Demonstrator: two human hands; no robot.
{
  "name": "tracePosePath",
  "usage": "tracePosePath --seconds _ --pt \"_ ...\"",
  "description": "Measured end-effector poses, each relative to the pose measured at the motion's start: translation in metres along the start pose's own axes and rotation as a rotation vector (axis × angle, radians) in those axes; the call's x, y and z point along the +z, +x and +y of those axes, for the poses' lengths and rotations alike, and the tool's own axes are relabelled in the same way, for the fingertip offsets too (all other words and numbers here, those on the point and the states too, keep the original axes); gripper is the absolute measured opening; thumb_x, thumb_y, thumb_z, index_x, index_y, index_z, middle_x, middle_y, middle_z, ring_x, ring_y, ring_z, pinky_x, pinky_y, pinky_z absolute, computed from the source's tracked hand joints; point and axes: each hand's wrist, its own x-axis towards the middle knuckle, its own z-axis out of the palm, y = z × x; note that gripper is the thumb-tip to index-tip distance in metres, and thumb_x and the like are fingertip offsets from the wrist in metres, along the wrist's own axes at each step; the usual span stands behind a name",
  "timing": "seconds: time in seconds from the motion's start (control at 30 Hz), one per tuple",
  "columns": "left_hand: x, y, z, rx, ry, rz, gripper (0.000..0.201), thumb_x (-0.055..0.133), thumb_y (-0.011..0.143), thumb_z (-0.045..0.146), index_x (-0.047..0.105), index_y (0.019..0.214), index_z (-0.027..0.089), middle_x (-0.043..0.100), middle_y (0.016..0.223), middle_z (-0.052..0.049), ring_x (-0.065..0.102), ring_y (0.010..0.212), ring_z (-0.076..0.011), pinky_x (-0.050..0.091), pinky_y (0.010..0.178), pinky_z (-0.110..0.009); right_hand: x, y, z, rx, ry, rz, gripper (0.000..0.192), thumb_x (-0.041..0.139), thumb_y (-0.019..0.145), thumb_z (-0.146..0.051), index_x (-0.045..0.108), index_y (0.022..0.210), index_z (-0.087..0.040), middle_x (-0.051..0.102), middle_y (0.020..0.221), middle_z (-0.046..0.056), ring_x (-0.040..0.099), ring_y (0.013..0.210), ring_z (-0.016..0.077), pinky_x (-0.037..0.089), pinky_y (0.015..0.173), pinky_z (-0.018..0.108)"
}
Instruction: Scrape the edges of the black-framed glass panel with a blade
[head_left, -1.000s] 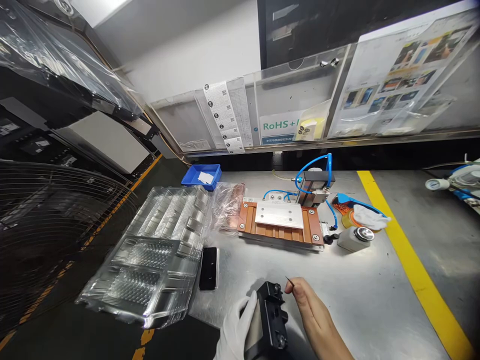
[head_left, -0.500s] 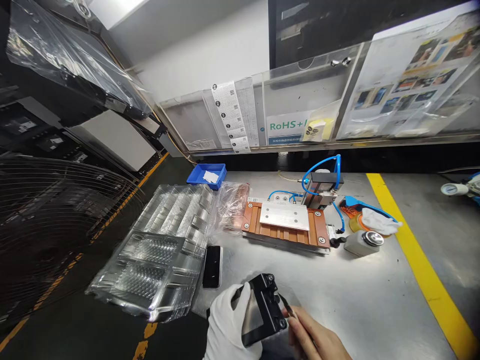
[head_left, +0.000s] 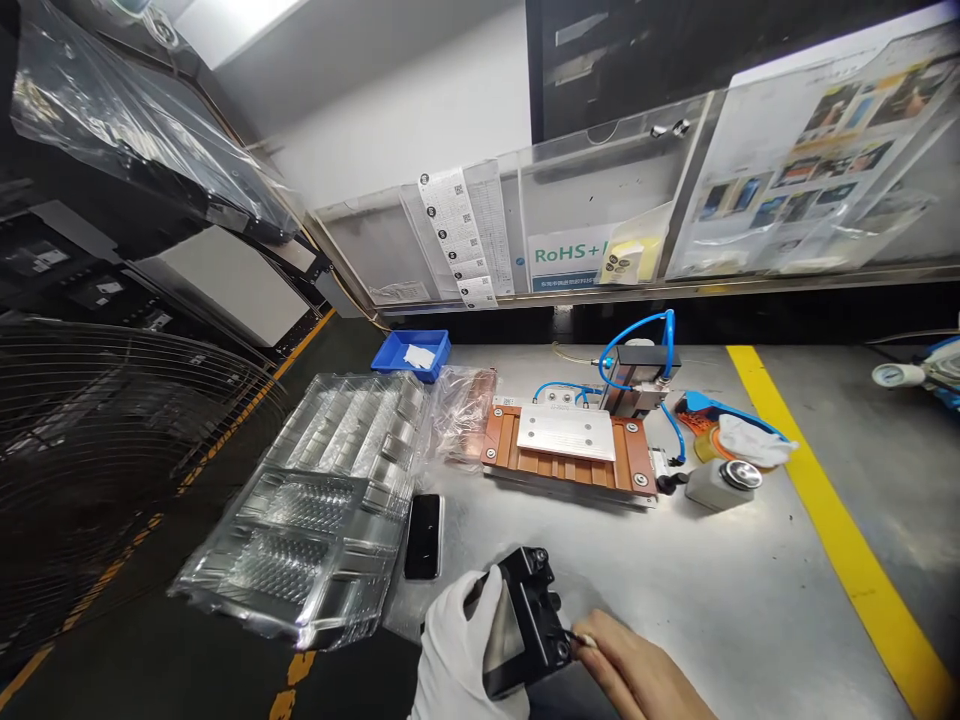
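My left hand point(head_left: 461, 645), in a white glove, is closed around a black plastic housing point(head_left: 541, 610) with a flat grey panel and round fittings at its corners. The housing is held tilted above the front of the metal bench. Bare, my right hand point(head_left: 634, 665) pinches a thin, dark tool point(head_left: 574, 637) between thumb and fingers. The tool's tip meets the housing's right side, near the lower corner fitting. Its exact kind is too small to tell. A black phone point(head_left: 424, 537) lies just left of the gloved hand.
Clear plastic trays point(head_left: 300, 520) are stacked at the left. A brown-and-silver fixture point(head_left: 566, 440) with blue air hoses stands behind my hands. A metal-capped bottle point(head_left: 724, 485) is at its right, and a blue bin point(head_left: 411, 355) sits at the back left.
The thin tool has swung from an upward slant to lying flatter, its tip now lower on the housing's side. My right hand has shifted slightly; the left keeps its hold.
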Motion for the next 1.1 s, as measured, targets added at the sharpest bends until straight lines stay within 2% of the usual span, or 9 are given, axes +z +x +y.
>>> tracePosePath --seconds 0.1,0.2,0.3,0.4,0.5,0.67,0.77,0.9,1.1 --pt "-0.005 0.009 -0.003 0.052 0.012 -0.005 0.06 0.062 0.067 0.038 0.051 0.123 0.02 0.071 0.094 -0.011 0.071 0.081 -0.0232 0.065 0.065 -0.034 0.008 0.004 0.009 0.003 0.061 0.045 0.045 0.03 0.104 -0.062 0.052 0.098 -0.024 0.054 0.091 0.0 0.053 0.081 0.0197 0.04 0.072 0.027" --pt "-0.014 0.015 0.0 0.064 0.055 -0.029 0.064 0.063 0.064 0.036 0.051 0.123 0.017 0.072 0.095 -0.013 0.072 0.082 -0.0245 0.066 0.066 -0.034 0.013 0.008 0.012 -0.081 -0.067 0.146 0.051 0.038 0.101 -0.067 0.051 0.083 -0.022 0.051 0.078 -0.001 0.05 0.069 0.0176 0.036 0.061 0.027" --pt "-0.02 0.021 0.002 0.065 0.051 -0.036 0.073 0.062 0.058 0.027 0.046 0.128 0.014 0.07 0.101 -0.016 0.072 0.087 -0.0259 0.066 0.071 -0.037 0.012 0.007 0.014 -0.169 -0.248 0.221 0.057 0.043 0.101 -0.065 0.042 0.067 -0.019 0.046 0.064 -0.002 0.045 0.058 0.0158 0.028 0.054 0.028" --pt "-0.023 0.026 -0.002 0.012 -0.004 -0.126 0.065 0.062 0.064 0.026 0.048 0.127 0.017 0.069 0.102 -0.013 0.07 0.088 -0.024 0.065 0.073 -0.038 0.01 0.003 0.018 -0.029 -0.117 0.139 0.052 0.037 0.102 -0.066 0.049 0.078 -0.022 0.053 0.075 -0.002 0.052 0.069 0.0176 0.037 0.062 0.026" --pt "-0.022 0.03 -0.014 -0.013 0.01 -0.298 0.063 0.056 0.07 0.02 0.045 0.132 0.026 0.067 0.11 -0.01 0.067 0.095 -0.0245 0.062 0.079 -0.042 0.011 0.001 0.023 0.152 0.061 0.09 0.052 0.026 0.103 -0.065 0.053 0.094 -0.023 0.057 0.085 0.0 0.057 0.081 0.0196 0.042 0.076 0.026" --pt "-0.018 0.03 -0.03 0.033 0.108 -0.542 0.079 0.059 0.07 0.02 0.029 0.141 0.039 0.061 0.121 -0.008 0.061 0.104 -0.0312 0.054 0.088 -0.053 0.023 0.01 0.031 0.376 0.216 -0.1 0.061 0.026 0.095 -0.072 0.053 0.103 -0.019 0.064 0.069 0.002 0.061 0.055 0.0189 0.043 0.054 0.025" --pt "-0.017 0.032 -0.031 0.059 0.099 -0.589 0.083 0.067 0.07 0.027 0.028 0.142 0.039 0.059 0.124 -0.01 0.058 0.107 -0.0327 0.051 0.091 -0.055 0.029 0.016 0.034 0.44 0.196 -0.113 0.057 0.028 0.094 -0.065 0.054 0.106 -0.015 0.066 0.067 0.003 0.059 0.047 0.0164 0.041 0.048 0.023" --pt "-0.016 0.038 -0.028 0.062 0.116 -0.603 0.076 0.062 0.075 0.032 0.027 0.142 0.038 0.058 0.124 -0.011 0.058 0.105 -0.0331 0.05 0.089 -0.055 0.035 0.019 0.038 0.461 0.179 -0.055 0.056 0.027 0.092 -0.062 0.053 0.106 -0.014 0.065 0.064 0.003 0.056 0.042 0.0149 0.039 0.045 0.022" --pt "-0.014 0.038 -0.024 0.11 0.138 -0.621 0.075 0.052 0.075 0.014 0.028 0.142 0.034 0.06 0.121 -0.014 0.059 0.107 -0.0335 0.05 0.089 -0.056 0.052 0.021 0.046 0.592 0.467 -0.041 0.081 0.038 0.074 -0.087 0.052 0.103 -0.012 0.059 0.053 0.006 0.051 0.041 0.0148 0.026 0.037 0.02"
